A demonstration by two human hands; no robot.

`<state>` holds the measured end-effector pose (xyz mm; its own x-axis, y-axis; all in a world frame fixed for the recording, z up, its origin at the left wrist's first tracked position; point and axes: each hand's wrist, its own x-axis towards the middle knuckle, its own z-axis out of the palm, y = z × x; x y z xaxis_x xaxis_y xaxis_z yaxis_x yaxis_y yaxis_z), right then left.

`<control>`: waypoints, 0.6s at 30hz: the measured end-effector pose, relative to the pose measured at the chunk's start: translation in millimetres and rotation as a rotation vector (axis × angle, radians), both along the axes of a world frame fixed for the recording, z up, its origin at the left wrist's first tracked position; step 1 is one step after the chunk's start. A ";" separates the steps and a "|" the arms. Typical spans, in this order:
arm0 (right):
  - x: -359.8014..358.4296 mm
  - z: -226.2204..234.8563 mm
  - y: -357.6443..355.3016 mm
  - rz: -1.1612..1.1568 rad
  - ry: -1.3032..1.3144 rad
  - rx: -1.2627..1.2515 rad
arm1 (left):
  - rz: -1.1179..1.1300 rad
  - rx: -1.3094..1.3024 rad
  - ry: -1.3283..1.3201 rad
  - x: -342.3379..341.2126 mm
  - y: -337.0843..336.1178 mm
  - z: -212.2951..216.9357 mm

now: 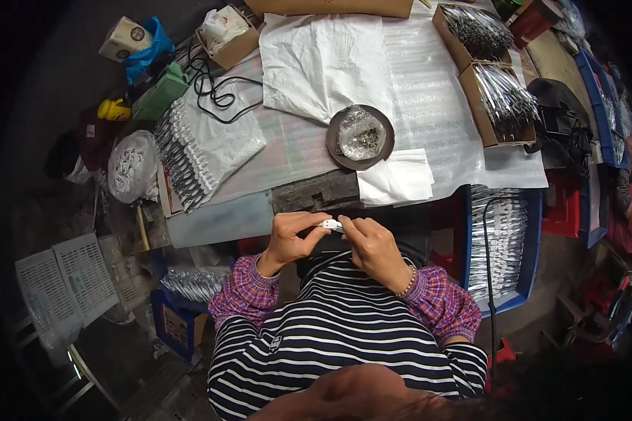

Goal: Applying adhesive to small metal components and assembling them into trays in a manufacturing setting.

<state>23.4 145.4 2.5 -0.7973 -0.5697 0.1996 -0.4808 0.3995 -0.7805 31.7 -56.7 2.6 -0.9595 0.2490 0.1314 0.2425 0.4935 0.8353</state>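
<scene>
A small white piece with dark dots on its face (329, 224) is held between my two hands, in front of my body. My left hand (289, 236) pinches it from the left with thumb and forefinger. From the other side, my right hand (376, 245) closes on its greyish end, and the fingers hide most of that part. What exactly the piece is, I cannot make out. Just beyond my hands lies the table edge, where a dark round dish (336, 156) holds a clear plastic bag of small metal parts (361, 133).
White sheets (397, 179) lie beside the dish. Rows of white-ended parts (189, 154) and a black cable (221, 105) are at left. Cardboard boxes of slim metal pieces (498, 98) stand at far right. A blue crate (536, 245) of similar pieces sits right of me.
</scene>
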 end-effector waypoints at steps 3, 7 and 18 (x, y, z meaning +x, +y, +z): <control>-1.1 0.2 -0.2 0.007 0.020 0.006 | 0.035 0.011 -0.026 -0.2 -1.0 0.5; -1.6 -1.6 2.0 0.043 0.036 0.055 | -0.041 0.063 -0.058 -4.7 -6.0 -3.4; -1.0 -6.4 7.2 -0.042 -0.309 -0.197 | -0.090 0.139 -0.208 -10.1 -5.5 3.6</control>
<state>22.5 152.5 -4.0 -0.8591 -0.5096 0.0479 -0.1962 0.2415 -0.9504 21.6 -62.2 6.3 -0.9443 0.3280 -0.0271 0.0964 0.3546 0.9300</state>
